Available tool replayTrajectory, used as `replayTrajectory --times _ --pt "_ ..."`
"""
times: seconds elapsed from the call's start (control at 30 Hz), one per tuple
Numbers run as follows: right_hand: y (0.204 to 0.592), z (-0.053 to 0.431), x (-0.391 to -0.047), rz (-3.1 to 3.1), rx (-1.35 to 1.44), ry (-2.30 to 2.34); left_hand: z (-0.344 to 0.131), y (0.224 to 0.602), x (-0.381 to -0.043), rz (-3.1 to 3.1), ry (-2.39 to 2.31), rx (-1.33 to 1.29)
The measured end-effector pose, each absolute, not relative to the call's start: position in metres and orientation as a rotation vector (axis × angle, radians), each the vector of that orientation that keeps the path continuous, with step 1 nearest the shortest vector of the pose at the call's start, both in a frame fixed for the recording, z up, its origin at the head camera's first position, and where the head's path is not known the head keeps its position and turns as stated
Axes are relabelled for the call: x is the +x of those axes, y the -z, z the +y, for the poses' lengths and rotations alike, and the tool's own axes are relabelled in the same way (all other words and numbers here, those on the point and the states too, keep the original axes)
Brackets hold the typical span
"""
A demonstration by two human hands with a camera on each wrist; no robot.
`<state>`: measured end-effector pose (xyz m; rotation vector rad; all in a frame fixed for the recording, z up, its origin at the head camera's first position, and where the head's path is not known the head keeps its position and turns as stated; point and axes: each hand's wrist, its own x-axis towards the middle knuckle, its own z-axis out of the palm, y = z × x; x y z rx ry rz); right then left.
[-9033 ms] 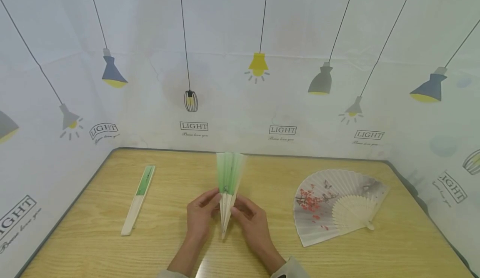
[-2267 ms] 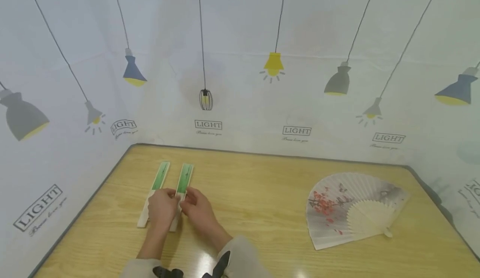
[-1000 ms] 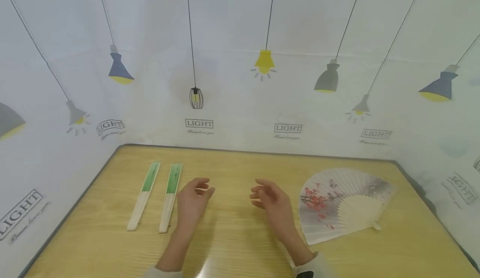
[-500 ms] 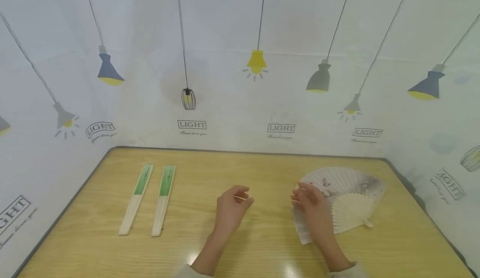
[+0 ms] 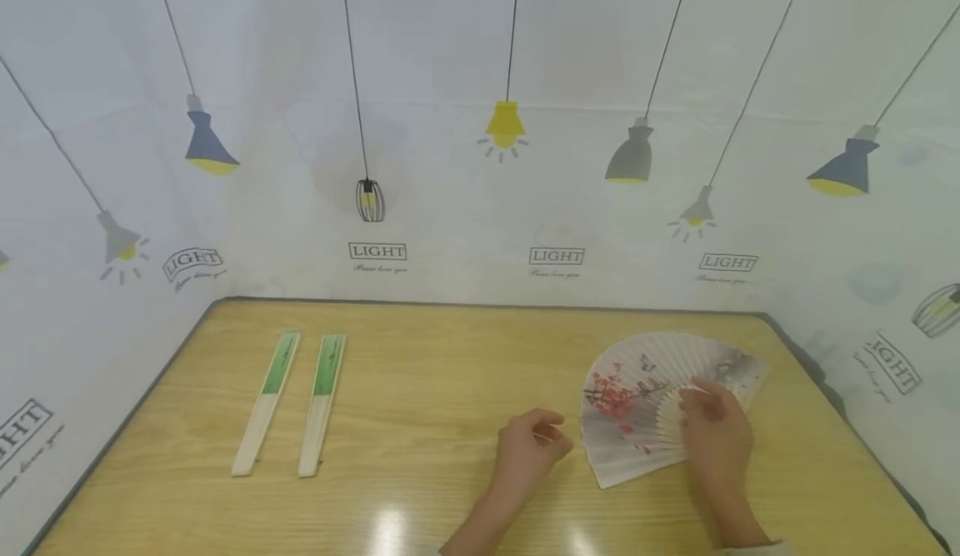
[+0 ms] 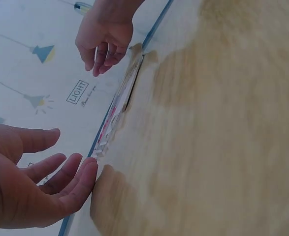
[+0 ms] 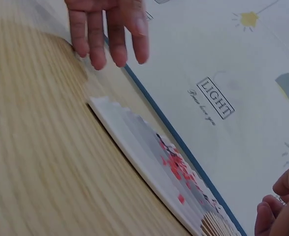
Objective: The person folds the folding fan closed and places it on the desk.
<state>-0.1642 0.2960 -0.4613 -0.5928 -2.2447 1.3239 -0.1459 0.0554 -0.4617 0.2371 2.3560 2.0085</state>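
The spread folding fan point(image 5: 641, 410), pleated pale grey with red blossoms point(image 5: 612, 399) and cream ribs point(image 5: 669, 424), lies right on the table point(image 5: 442, 364), below the right hand point(image 5: 717, 438), beside the left hand point(image 5: 528, 449), both hands' fingers slack, slightly apart.

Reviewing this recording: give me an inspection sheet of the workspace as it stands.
Surface: light wood-grain tabletop with a dark edge.
Job's things: spread greyish-white fan with red blossoms, lying at right; two slim closed fans, green over cream, lying apart at left.
Clutter: nothing seen.
Hands: bare left hand, fingers relaxed, holding nothing, beside the spread fan; bare right hand above that fan, not gripping it.
Cables: nothing seen.
Surroundings: white backdrop printed with hanging lamps and LIGHT labels.
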Motion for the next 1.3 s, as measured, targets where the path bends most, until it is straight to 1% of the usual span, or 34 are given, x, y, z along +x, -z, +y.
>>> replayTrajectory --times 0.17,0.4,0.57,0.67,0.87,1.0,1.17,1.3 --pt "0.466 0.326 -0.168 -2.21 -0.765 -1.203 0.071 0.464 -0.137 2.203 -2.079 0.154" --pt "0.467 0.347 -0.165 -2.231 -0.755 -1.215 0.091 0.46 -0.121 2.206 -2.042 0.232" --pt "0.467 0.354 -0.163 -2.42 -0.721 -1.254 0.108 0.456 -0.109 2.194 -1.96 0.163" --pt "0.468 0.357 -0.164 -2.455 -0.765 -1.25 0.115 0.455 -0.103 2.234 -1.916 0.131" --pt "0.471 0.362 -0.164 -2.447 -0.789 -1.225 0.12 0.457 -0.096 2.371 -1.898 0.199" --pt "0.475 0.363 -0.164 -2.398 -0.799 -1.165 0.118 0.456 -0.097 2.431 -1.882 0.19" --pt "0.474 0.363 -0.164 -2.301 -0.84 -1.167 0.119 0.452 -0.097 2.331 -1.891 0.164" --pt "0.468 0.358 -0.163 -2.26 -0.843 -1.242 0.123 0.452 -0.094 2.225 -1.918 0.194"
